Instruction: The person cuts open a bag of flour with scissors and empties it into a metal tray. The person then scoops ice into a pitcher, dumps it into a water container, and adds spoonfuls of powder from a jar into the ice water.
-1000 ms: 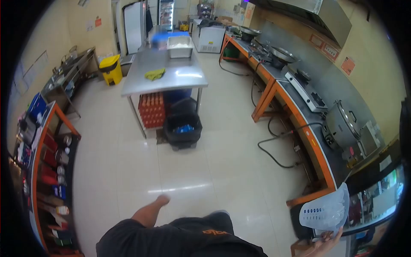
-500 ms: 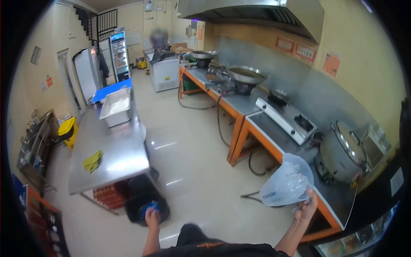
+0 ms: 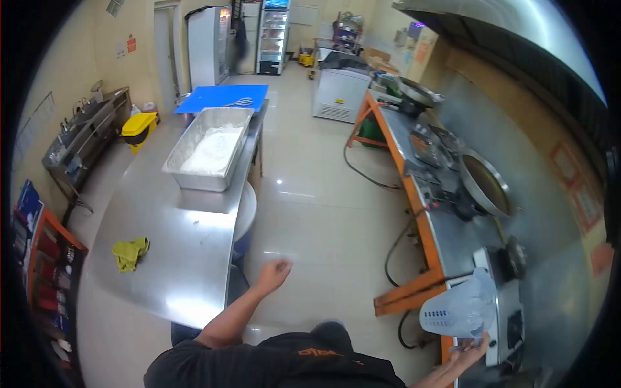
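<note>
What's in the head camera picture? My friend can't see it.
Someone's right hand holds a translucent measuring jug; the left hand is out over the kitchen floor. On the left, a steel table bears a metal pan of white powder and a yellow-green cloth; a wok is on the right.

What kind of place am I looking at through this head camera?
Most likely a commercial kitchen: a large wok-like pan sits along the right-hand counter under an extractor hood, and a deep metal tray of white powder stands on a steel table.
</note>
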Motion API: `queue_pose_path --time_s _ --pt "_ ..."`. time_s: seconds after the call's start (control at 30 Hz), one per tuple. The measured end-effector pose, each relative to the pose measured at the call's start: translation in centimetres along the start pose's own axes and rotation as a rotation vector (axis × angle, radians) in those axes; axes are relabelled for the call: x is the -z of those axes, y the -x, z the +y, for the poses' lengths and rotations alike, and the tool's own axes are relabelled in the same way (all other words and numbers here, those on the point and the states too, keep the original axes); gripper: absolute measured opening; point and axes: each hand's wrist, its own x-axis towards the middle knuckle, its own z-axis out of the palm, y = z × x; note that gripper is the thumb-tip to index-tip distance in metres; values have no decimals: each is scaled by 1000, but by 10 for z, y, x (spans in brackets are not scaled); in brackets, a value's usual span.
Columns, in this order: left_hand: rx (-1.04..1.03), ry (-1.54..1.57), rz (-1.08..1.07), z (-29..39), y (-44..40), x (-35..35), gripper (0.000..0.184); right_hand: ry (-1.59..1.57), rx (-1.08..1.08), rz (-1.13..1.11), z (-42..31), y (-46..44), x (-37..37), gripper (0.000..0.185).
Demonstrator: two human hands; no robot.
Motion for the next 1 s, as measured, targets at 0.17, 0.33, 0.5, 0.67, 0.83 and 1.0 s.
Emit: queue_pose_path --time_s 0.17,0.33,0.5,0.67,0.83,1.0 --pt "64 292 284 -48 -302 0 30 23 38 -92 98 -85 -169 27" --pt "201 87 572 -75 -511 44 42 127 -45 -213 194 -187 -358 46" --pt "217 -224 695 -85 -685 126 46 70 -208 -525 282 -231 -581 47" --pt "699 -274 882 -128 -840 201 70 103 -232 -633 386 -237 -770 46" --pt "1085 -558 1101 -221 -948 235 82 -39 -381 -608 417 -121 -980 43" --pt "1205 -556 1135 -258 -964 262 69 242 -270 -1010 556 -193 -1119 39"
